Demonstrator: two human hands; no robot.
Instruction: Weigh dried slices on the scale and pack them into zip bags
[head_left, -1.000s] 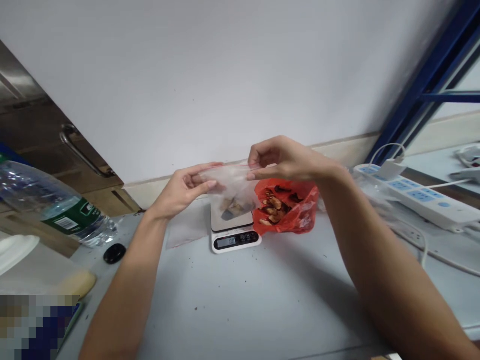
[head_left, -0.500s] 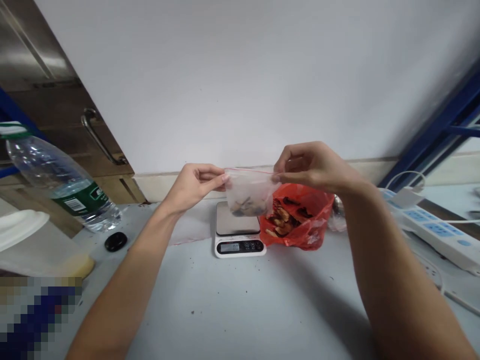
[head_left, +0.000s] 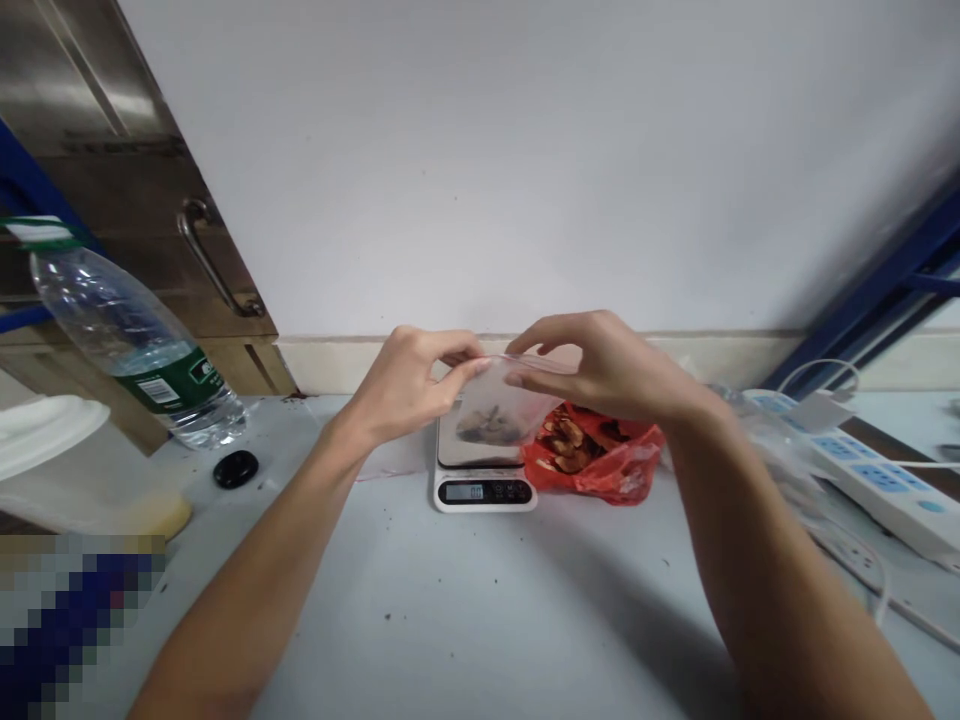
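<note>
A small clear zip-lock bag [head_left: 499, 405] hangs upright over the plate of a white kitchen scale [head_left: 486, 497], with dark dried bits at its bottom. The thumb and fingers of my left hand [head_left: 416, 390] pinch its top left corner. Along the zip strip, my right hand [head_left: 611, 370] has the bag's top edge between its thumb and fingers. The scale's display reads 0.0. Right beside the scale lies an open red plastic bag [head_left: 626, 470] with brown dried slices [head_left: 566, 445] in it, partly hidden behind the zip-lock bag.
At the left stand a water bottle [head_left: 165, 380] with a green label and a white-lidded tub [head_left: 52, 435]. A black round cap [head_left: 235, 468] lies near them. Another clear bag [head_left: 394, 460] lies flat left of the scale. Power strips [head_left: 885, 480] and cables are at the right.
My right hand has shifted left along the zip strip, closer to my left hand. The zip-lock bag's top has turned and bunched, and the bag sits slightly lower over the scale.
</note>
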